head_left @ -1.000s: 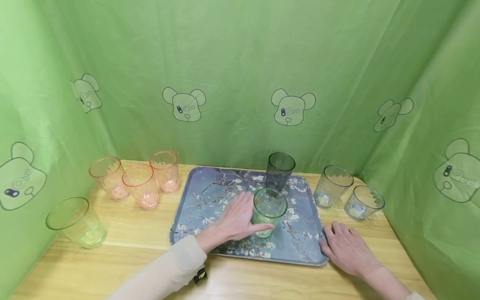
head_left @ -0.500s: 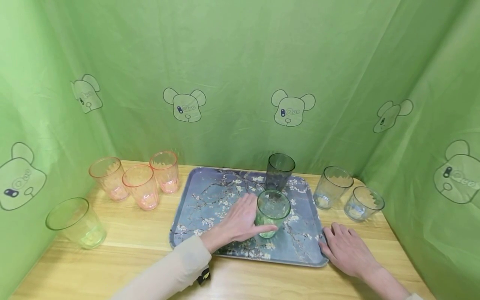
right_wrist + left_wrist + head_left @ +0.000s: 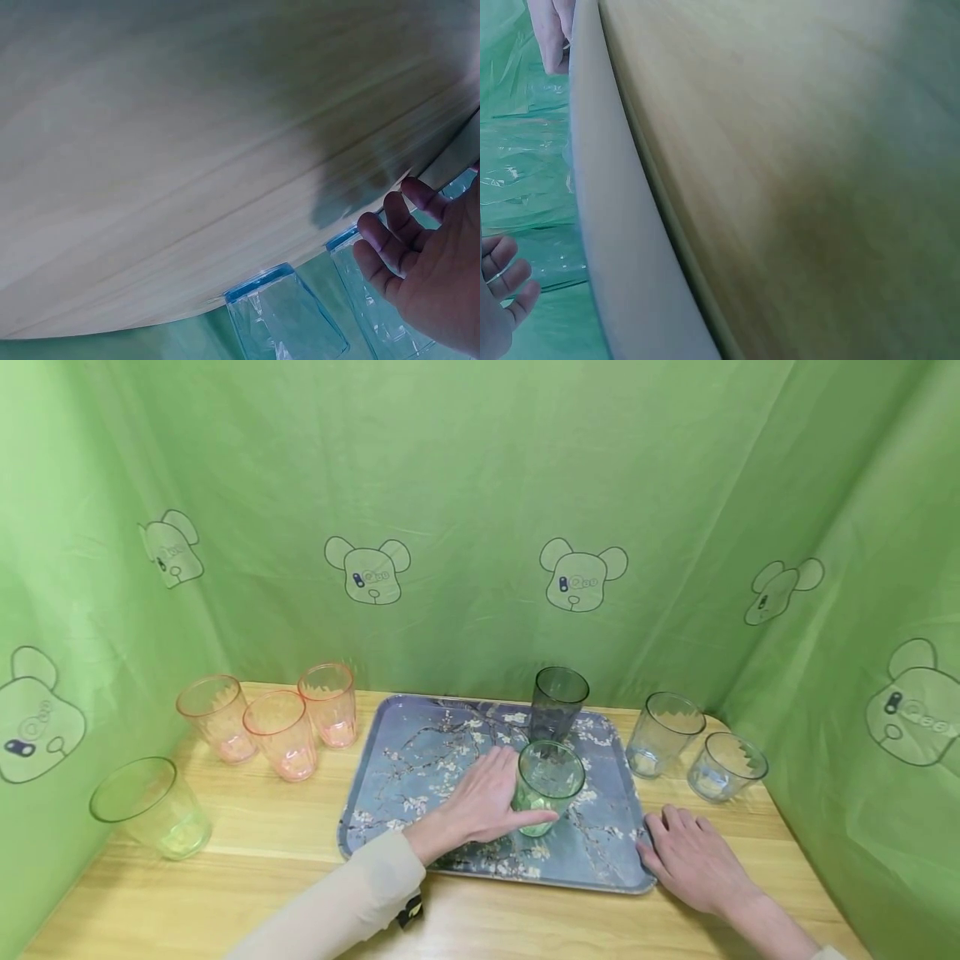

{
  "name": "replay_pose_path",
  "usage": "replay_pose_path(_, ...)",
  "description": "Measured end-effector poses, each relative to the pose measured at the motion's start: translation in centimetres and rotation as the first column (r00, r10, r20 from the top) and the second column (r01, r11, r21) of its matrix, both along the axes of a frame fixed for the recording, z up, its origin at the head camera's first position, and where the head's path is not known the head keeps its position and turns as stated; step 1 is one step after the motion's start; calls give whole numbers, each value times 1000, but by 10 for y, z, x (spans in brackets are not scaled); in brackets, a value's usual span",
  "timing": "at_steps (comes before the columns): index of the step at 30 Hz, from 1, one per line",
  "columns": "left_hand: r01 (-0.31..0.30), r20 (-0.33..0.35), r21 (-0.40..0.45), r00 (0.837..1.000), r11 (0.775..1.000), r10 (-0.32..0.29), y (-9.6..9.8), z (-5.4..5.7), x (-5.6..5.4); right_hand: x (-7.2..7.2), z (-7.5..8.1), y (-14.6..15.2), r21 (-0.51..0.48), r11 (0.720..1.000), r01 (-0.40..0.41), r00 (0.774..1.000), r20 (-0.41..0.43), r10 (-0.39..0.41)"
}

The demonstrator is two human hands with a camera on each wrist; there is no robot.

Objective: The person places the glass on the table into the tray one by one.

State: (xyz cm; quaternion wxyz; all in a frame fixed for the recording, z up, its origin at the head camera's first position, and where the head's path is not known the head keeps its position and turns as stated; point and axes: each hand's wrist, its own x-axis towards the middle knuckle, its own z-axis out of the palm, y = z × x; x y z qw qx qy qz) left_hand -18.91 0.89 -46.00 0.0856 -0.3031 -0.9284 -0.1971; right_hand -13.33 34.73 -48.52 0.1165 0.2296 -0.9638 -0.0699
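My left hand [image 3: 480, 802] touches the left side of a green clear glass [image 3: 551, 781] standing upright on a blue tray [image 3: 405, 760] with a blossom-branch print. Its fingers are fairly straight, and the thumb lies across the glass's near side. In the left wrist view the fingers of the left hand [image 3: 506, 292] are loosely spread beside the tray edge [image 3: 630, 195]. Behind the green glass stands a dark grey glass [image 3: 557, 702]. My right hand [image 3: 693, 864] rests at the tray's front right corner, fingers relaxed; its thumb is right at the rim.
Several glasses stand on the wooden table [image 3: 247, 877]. Pink ones [image 3: 283, 739] are at the back left, a yellow-green one [image 3: 161, 814] nearer on the left. Two bluish glasses [image 3: 663, 735] stand right of the tray. Green curtains [image 3: 465, 460] enclose three sides.
The green glass has slid a little to the right on the tray, with my left hand following against it. My right hand has stayed in place.
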Motion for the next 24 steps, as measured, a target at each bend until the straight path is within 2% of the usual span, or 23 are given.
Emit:
replay_pose_path(6, -14, -2, -9, 1000, 1000, 14, 1, 0, 0, 0, 0, 0, -2, 1000, -1, 1000, -3, 1)
replay_pose_path(14, -33, 39, -29, 999, 999, 34, 3, 1, 0, 0, -2, 0, -6, 1000, 2, 1000, -2, -2)
replay_pose_path(24, -25, 21, -26, 999, 999, 26, 5, 2, -2, -1, -2, 0, -11, 1000, 8, 1000, -4, -8)
